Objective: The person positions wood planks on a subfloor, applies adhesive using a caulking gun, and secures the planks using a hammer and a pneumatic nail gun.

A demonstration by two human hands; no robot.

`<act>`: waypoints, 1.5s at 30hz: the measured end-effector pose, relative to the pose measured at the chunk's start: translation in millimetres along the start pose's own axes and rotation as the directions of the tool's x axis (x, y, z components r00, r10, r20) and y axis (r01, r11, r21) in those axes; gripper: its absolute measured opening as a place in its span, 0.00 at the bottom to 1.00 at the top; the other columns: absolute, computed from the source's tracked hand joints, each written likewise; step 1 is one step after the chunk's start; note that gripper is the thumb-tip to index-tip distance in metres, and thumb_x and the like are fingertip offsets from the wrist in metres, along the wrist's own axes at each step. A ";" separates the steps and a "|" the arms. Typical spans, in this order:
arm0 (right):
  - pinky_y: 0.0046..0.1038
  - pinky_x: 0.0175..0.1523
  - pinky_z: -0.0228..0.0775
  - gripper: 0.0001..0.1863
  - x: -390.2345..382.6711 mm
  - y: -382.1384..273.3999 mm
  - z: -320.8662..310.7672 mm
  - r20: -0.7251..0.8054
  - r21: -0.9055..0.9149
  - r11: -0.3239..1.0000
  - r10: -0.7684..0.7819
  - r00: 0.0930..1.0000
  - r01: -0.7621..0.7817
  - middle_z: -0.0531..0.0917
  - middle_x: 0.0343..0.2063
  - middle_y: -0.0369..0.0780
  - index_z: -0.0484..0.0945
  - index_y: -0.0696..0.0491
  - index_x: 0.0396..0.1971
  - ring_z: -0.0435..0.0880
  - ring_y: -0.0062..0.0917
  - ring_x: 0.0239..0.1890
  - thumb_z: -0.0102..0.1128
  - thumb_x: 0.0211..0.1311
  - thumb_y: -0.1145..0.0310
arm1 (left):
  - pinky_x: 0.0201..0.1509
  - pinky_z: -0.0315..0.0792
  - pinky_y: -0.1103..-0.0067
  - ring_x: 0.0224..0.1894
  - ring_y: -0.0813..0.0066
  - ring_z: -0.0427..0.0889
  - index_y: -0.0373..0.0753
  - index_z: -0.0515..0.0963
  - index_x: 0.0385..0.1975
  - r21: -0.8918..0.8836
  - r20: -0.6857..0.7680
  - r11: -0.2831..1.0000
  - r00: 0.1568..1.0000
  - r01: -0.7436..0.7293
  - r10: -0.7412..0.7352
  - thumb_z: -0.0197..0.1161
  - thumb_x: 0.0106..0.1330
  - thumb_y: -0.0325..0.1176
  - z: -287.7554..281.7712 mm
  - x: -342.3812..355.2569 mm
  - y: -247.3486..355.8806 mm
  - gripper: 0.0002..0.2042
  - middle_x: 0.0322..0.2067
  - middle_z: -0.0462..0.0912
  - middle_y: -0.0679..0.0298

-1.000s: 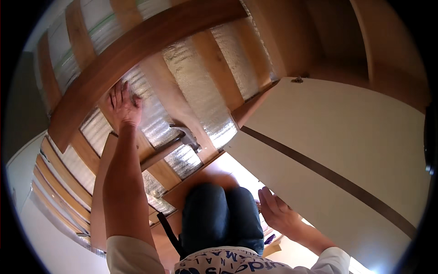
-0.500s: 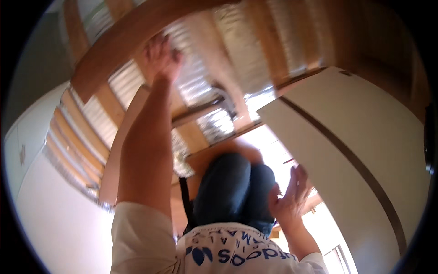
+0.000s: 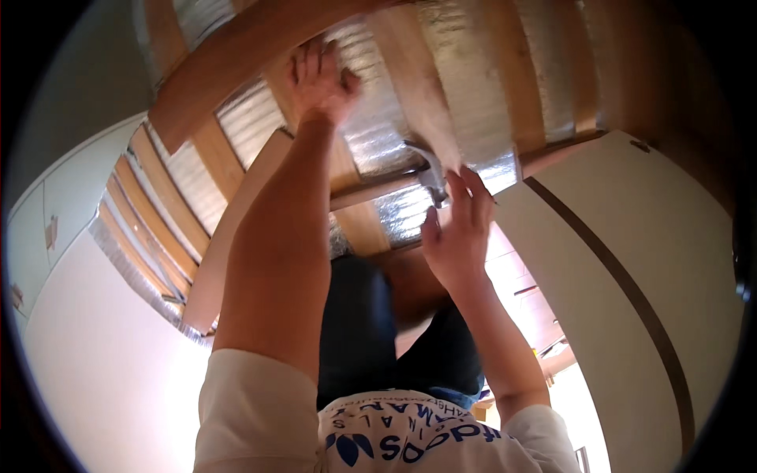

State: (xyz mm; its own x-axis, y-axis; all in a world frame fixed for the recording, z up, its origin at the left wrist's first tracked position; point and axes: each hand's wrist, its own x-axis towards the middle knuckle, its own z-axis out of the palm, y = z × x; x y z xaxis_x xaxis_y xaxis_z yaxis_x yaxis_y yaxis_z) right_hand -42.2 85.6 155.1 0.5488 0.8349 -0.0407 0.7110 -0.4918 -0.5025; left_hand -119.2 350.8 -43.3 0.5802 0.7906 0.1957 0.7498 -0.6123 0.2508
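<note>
Head view: your left hand (image 3: 322,87) is up top, left of centre, back of the hand showing, over the wooden slats (image 3: 218,154) and silver foil lining (image 3: 378,150). Its fingers (image 3: 313,59) are a bit apart, thumb out to the right, tips at the lower edge of the dark brown board (image 3: 229,67) that runs across the upper left. Can't tell if they press on it — nothing visible in that hand.

Your right hand (image 3: 461,236) is just right of centre, back showing, fingers (image 3: 475,201) pointing up and slightly apart, thumb split off to the left. Nothing seen gripped there either.

Hammer (image 3: 430,172) lies at frame centre, slightly above the middle, across slats and foil. Metal head sits just beside your right fingertips; contact — can't tell. Handle runs left toward your left forearm (image 3: 280,236).

Around that: a light brown plank (image 3: 236,225) shows along the left side of that forearm, angled down to lower left. White panel (image 3: 583,236) with a dark stripe (image 3: 623,296) fills the right side. Your jeans (image 3: 359,331) are lower centre, printed white shirt (image 3: 402,433) at the bottom edge.
</note>
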 end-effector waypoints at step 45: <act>0.52 0.74 0.53 0.26 335.1 231.8 63.2 -0.383 -0.114 0.885 0.380 0.842 -0.452 0.69 0.69 0.49 0.75 0.54 0.61 0.64 0.53 0.70 0.59 0.64 0.63 | 0.70 0.71 0.61 0.65 0.50 0.77 0.44 0.81 0.59 -0.507 0.012 0.728 0.841 -0.461 0.541 0.59 0.77 0.38 120.1 387.0 268.1 0.15 0.62 0.78 0.54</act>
State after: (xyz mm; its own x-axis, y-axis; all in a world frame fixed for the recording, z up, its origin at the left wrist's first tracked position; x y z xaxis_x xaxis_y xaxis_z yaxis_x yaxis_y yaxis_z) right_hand 278.8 267.0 -29.6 0.9008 0.4213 0.1050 0.4314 -0.8405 -0.3278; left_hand 344.6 492.7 -14.2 0.8974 0.3334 0.2890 0.1169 -0.8112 0.5729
